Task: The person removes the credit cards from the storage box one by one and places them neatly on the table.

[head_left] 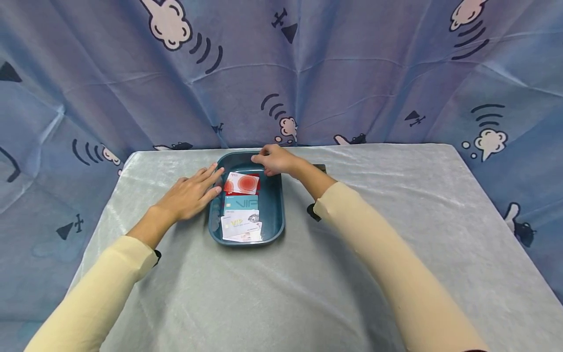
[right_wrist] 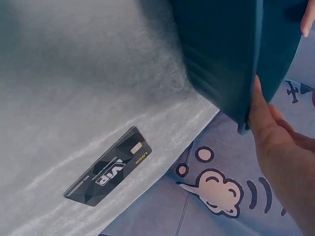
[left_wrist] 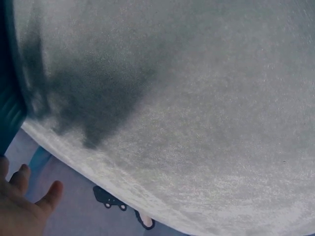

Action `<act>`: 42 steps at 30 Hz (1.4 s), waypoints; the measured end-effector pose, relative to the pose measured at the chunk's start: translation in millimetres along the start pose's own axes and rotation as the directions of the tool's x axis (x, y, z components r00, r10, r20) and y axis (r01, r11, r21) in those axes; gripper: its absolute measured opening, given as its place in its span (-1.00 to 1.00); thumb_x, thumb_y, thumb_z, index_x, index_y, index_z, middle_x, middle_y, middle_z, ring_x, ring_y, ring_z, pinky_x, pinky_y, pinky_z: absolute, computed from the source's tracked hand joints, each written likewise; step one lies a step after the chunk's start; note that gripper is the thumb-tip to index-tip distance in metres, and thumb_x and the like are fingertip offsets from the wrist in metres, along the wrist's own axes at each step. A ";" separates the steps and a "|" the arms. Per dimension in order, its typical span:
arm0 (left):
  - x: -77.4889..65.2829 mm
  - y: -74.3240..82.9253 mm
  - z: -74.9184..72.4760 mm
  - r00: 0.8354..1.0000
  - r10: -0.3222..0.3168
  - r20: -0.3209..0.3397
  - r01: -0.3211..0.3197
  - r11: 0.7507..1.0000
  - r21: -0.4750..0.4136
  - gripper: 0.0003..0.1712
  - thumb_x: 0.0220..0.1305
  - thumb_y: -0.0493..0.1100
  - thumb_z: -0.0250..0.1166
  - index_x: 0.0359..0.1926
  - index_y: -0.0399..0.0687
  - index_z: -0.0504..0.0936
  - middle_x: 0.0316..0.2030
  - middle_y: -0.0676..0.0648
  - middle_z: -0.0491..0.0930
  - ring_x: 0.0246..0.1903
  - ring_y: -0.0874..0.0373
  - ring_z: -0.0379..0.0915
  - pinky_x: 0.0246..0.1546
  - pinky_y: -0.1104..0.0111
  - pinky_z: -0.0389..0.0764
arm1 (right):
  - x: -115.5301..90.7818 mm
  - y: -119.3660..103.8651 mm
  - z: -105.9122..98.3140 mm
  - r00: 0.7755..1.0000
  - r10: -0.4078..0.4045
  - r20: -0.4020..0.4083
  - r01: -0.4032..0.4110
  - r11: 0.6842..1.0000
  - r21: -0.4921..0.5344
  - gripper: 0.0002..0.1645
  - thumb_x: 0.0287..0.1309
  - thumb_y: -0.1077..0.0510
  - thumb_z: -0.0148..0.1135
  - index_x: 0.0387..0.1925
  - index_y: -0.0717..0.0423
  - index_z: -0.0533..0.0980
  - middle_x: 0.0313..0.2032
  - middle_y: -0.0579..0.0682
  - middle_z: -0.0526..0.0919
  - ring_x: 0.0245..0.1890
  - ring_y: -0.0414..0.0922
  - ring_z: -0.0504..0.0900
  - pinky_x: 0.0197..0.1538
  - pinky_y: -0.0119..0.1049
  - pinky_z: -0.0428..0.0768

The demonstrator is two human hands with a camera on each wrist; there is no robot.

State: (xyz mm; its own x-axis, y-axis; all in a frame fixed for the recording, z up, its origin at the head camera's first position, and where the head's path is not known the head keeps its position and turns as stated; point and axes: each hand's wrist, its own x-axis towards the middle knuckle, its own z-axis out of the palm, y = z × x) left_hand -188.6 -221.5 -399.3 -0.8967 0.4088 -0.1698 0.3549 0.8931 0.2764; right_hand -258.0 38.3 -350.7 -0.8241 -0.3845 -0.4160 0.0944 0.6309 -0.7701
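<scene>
A dark teal tray stands near the table's back edge. Inside it lie several overlapping cards: a white card with red circles over a red one, a teal VIP card, and a white VIP card over another pale card. My left hand lies along the tray's left rim, fingers spread and nearly straight. At the back right corner, my right hand reaches over the rim with bent fingers. The wall partly hides those fingers in the right wrist view; whether they pinch anything is unclear.
A black VIP card lies on the table right of the tray, mostly behind the right forearm in the head view. Pale velvety cloth covers the table. A patterned blue curtain hangs directly behind its back edge.
</scene>
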 end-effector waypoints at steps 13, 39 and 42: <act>1.0 -0.6 0.6 1.000 0.008 -0.004 -0.008 1.000 -0.006 -0.29 0.58 0.16 -0.13 0.60 0.11 -0.04 0.58 -0.05 -0.16 0.52 -0.14 -0.16 0.31 -0.32 0.06 | 12.5 -7.6 10.1 0.983 0.116 0.143 -0.109 0.992 -0.056 -0.23 0.46 -0.12 0.04 0.44 0.28 0.12 0.33 0.21 0.33 0.24 0.13 0.47 0.24 -0.11 0.51; -0.3 1.1 -1.0 1.000 0.020 0.011 -0.020 1.000 -0.001 -0.30 0.59 0.16 -0.18 0.60 0.09 -0.06 0.58 -0.07 -0.17 0.52 -0.18 -0.17 0.30 -0.33 0.06 | 19.3 -11.0 23.5 0.980 0.146 0.135 -0.129 0.983 -0.129 -0.19 0.46 -0.15 0.02 0.47 0.27 0.09 0.37 0.20 0.30 0.25 0.14 0.43 0.29 -0.04 0.45; -0.3 1.0 -1.2 1.000 0.020 0.015 -0.020 1.000 -0.001 -0.30 0.59 0.16 -0.19 0.60 0.09 -0.07 0.58 -0.07 -0.18 0.52 -0.18 -0.18 0.30 -0.32 0.06 | 18.3 -11.1 24.0 0.982 0.142 0.127 -0.127 0.985 -0.119 -0.20 0.45 -0.15 0.02 0.45 0.28 0.11 0.36 0.20 0.32 0.25 0.13 0.43 0.29 -0.04 0.45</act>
State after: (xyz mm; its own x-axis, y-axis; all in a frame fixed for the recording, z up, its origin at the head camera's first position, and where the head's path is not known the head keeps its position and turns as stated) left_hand -188.3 -221.0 -397.9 -0.8853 0.4293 -0.1787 0.3724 0.8847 0.2802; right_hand -260.8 8.1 -361.4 -0.7248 -0.3738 -0.5788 0.1308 0.7502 -0.6482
